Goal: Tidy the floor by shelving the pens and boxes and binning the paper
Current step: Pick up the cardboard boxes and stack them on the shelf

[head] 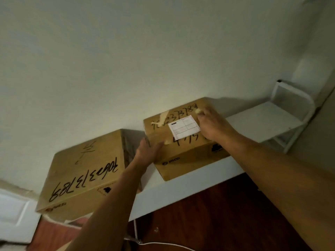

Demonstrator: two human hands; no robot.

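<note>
While hands [181, 138] press it, brown box [183, 142] shows scrawl.

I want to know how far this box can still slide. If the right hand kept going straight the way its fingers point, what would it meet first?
Most likely the wall. The right hand lies flat on the smaller cardboard box, fingers aimed at its far edge, with nothing visible between. Depth is unclear, so the remaining gap can't be judged.
</note>
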